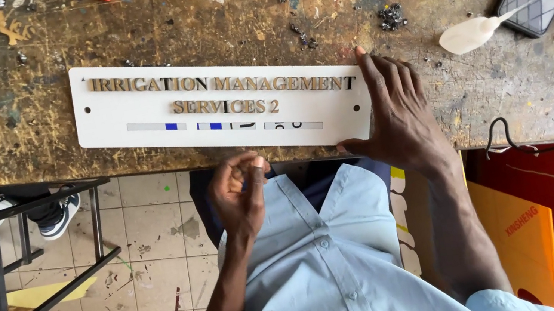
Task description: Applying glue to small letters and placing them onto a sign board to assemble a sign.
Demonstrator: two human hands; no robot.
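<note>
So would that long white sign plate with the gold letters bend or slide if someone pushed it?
The long white sign plate lies flat with straight edges, so probably stiff. It looks thin, likely light. The right hand presses its end, suggesting it slides easily.

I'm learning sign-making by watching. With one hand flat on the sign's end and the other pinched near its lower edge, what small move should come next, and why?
Probably bring the left hand up to the strips on the sign. Its fingertips are pinched, though what they hold is too small to tell. The right hand already presses the sign's end flat on the bench, and the lowest row looks unfinished.
</note>
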